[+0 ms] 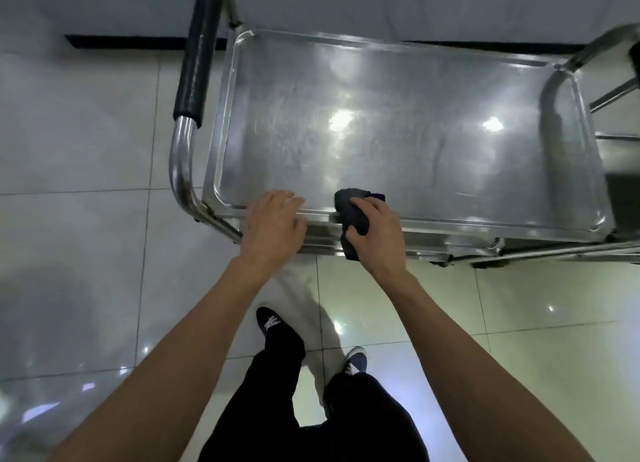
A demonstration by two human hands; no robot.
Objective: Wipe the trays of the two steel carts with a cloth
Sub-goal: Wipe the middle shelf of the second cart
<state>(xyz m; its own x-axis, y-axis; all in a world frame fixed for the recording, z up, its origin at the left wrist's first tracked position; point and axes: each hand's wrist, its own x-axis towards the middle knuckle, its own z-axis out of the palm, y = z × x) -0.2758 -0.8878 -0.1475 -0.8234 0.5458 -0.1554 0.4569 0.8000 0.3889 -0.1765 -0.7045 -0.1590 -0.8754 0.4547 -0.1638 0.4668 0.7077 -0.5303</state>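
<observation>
Seen from above, a person stands at a steel cart [194, 191] on a glossy tiled floor [86, 253]. Its top tray [398, 122] is a shallow, rimmed sheet of bright steel with faint streaks and lamp glare. The left hand [273, 226] rests on the tray's near rim, its fingers [287, 201] relaxed and slightly spread, holding nothing. The right hand [375, 229] grips a dark grey cloth [353, 212] — fingers curled round it — right at the same near rim, with part of the cloth draped down over the outer edge. A black padded handle [197, 63] runs along the cart's left end. A second cart [616, 90] shows only partly at the right edge, very close to the first.

What could go wrong, as a judgement: the bunched cloth probably touches little steel, so streaks may survive. Pushing hard could roll the cart away or into its neighbour, unless the left hand steadies it. The loose hanging end might catch on the rim, and the far corners call for a long reach.
</observation>
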